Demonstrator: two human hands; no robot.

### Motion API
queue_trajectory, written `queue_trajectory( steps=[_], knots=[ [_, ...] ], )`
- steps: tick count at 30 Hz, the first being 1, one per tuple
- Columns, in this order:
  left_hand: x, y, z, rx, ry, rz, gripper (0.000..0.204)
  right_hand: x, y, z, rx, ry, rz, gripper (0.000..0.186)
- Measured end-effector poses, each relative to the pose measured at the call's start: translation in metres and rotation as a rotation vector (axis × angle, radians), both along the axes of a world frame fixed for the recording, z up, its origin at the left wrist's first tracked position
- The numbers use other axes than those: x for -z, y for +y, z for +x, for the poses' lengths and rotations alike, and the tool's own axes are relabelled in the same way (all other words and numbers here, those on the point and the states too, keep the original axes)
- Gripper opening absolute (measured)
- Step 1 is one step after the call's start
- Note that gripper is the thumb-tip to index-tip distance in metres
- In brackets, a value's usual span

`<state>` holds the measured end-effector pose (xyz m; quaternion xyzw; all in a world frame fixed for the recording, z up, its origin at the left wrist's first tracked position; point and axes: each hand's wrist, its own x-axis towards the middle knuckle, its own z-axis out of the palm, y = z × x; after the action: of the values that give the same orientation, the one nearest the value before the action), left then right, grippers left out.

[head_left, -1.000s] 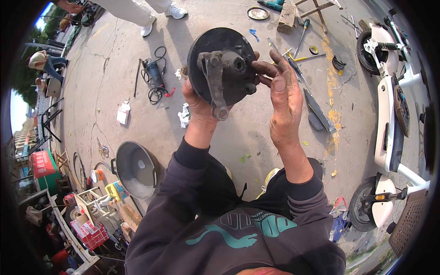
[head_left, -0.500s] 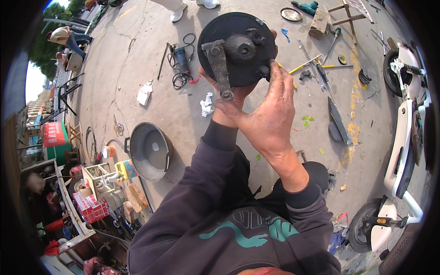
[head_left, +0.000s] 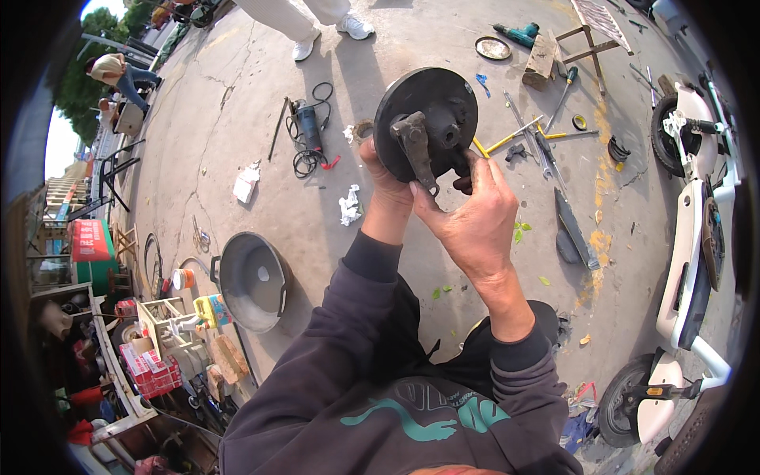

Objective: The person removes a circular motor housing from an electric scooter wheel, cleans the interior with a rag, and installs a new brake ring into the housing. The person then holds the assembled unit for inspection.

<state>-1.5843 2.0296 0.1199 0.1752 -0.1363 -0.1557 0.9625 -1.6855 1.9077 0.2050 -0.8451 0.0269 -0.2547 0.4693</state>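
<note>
Up in front of me is a round black drum brake plate (head_left: 431,119), with a worn metal lever (head_left: 413,144) on its face and a hub boss in the middle. My left hand (head_left: 388,180) grips the plate's left lower rim from behind, most of its fingers hidden by the plate. My right hand (head_left: 479,218) is closed at the lower right edge, its thumb close to the lever's end and its fingers bent against the plate. The plate is tilted, so its rim shows on the left.
On the concrete lie an angle grinder (head_left: 309,127), a dark basin (head_left: 253,281), a screwdriver (head_left: 564,95), crumpled white paper (head_left: 349,204) and a green drill (head_left: 518,33). A white scooter (head_left: 685,261) flanks the right. A person in pale trousers (head_left: 285,17) stands ahead; cluttered crates (head_left: 150,368) sit left.
The brake plate has turned from facing me nearly flat to a tilted pose and looks smaller. My right hand has moved lower at its edge. The standing person's legs show more.
</note>
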Motion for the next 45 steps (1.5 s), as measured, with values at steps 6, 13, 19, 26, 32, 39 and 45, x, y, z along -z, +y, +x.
queue_trajectory(
  steps=[6, 13, 19, 26, 32, 39, 45],
  knots=[
    [-0.009, -0.012, -0.004, 0.114, 0.011, -0.032, 0.104, -0.019, 0.000, -0.013, 0.061, 0.059, -0.284, 0.079],
    [0.006, -0.033, -0.012, 0.262, 0.157, -0.225, 0.105, -0.011, 0.000, -0.015, 0.124, -0.431, -0.457, 0.062],
    [0.002, -0.026, -0.022, 0.280, 0.151, -0.220, 0.101, -0.009, 0.013, -0.002, 0.094, -0.272, -0.445, 0.059],
    [-0.006, -0.030, -0.018, 0.296, 0.132, -0.212, 0.096, -0.008, 0.003, -0.004, 0.080, -0.269, -0.477, 0.062],
    [-0.028, 0.004, 0.003, 0.279, 0.145, -0.311, 0.093, -0.003, 0.029, -0.034, -0.007, -0.540, -0.456, 0.028],
    [-0.039, 0.005, 0.043, 0.370, 0.190, -0.429, 0.092, 0.025, -0.016, 0.001, -0.229, 0.201, -0.412, 0.041],
    [-0.050, -0.021, 0.085, 0.007, 0.329, -0.073, 0.079, 0.055, -0.076, 0.037, -0.596, 1.377, -0.653, 0.056]
  ],
)
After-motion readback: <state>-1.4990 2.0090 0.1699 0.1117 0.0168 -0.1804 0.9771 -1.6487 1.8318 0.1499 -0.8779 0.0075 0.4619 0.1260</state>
